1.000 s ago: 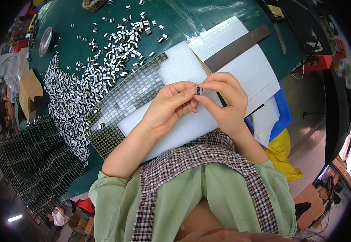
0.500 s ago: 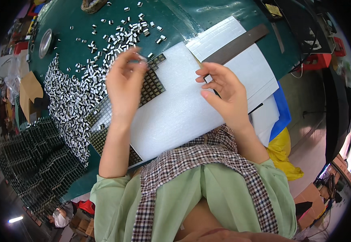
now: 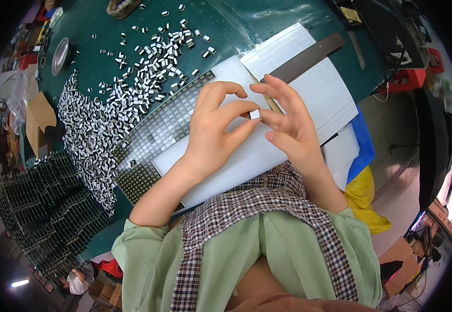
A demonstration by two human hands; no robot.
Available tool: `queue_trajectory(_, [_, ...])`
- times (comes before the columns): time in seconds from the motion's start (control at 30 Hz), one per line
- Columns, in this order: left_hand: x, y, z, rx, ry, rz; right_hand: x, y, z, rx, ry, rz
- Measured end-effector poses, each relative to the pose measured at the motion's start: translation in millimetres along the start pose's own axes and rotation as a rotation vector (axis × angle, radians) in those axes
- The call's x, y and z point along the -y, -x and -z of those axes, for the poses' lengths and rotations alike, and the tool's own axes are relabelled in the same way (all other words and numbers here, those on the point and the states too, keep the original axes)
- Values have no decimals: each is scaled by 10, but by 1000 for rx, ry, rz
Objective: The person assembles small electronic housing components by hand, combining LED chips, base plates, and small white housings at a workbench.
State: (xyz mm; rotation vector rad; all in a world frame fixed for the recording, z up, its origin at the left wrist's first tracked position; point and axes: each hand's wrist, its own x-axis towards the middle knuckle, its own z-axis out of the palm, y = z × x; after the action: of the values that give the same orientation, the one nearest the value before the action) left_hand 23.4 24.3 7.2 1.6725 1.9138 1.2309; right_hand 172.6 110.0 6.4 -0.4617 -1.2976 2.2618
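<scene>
My left hand (image 3: 213, 127) is over a white foam sheet (image 3: 218, 166), its thumb and index finger closed on a small white-faced block (image 3: 254, 114). Close beside it, my right hand (image 3: 294, 125) has its fingers spread, with one fingertip at or against that block; I cannot tell whether anything is tucked behind those fingers. Left of my left wrist lies a flat panel (image 3: 166, 125) with a grid of small squares, part shiny grey and part dark with gold. My left forearm crosses above its near end.
Many loose black-and-white blocks (image 3: 88, 127) are heaped on the green table (image 3: 226, 31) beyond and left of the panel. Stacked dark grid panels (image 3: 54, 208) stand at the left. A brown strip (image 3: 306, 57) lies across white sheets (image 3: 330, 93) at the right. A round metal dish (image 3: 60, 56) sits far left.
My left hand has swung right from above the grid panel to meet my right hand. The small block, earlier among my right fingers, is now between my left thumb and index finger.
</scene>
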Motion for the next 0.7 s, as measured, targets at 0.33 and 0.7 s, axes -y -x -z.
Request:
queue_trajectory(0.33, [-32,39,22,-1,-149,-117,42,-4,10,-96,462,-14])
queue_trajectory(0.7, [30,6,138,526,578,344,72,-4,217,214,771,200])
